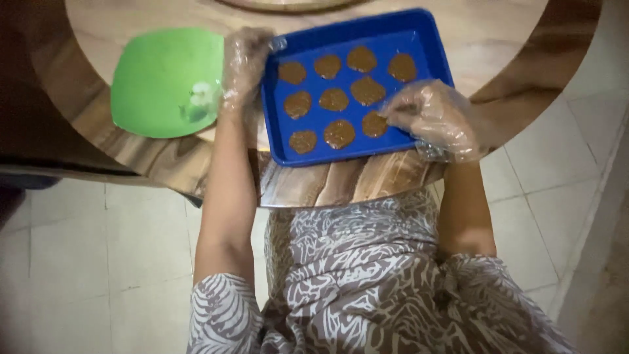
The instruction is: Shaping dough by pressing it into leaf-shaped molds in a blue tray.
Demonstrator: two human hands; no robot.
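Right hand [436, 118] fingers pinch patty [375, 124] (gloved) | left hand [244, 65] grips blue tray [432, 49] edge

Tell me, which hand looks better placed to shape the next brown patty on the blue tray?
Probably the right hand: its gloved fingertips already rest over a brown patty at the blue tray's near right. The left hand only steadies the tray's left rim, beside the green plate.

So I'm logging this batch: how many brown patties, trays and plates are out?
Brown patties: 11
Blue tray: 1
Green plate: 1
Total: 13
The right hand may cover more.
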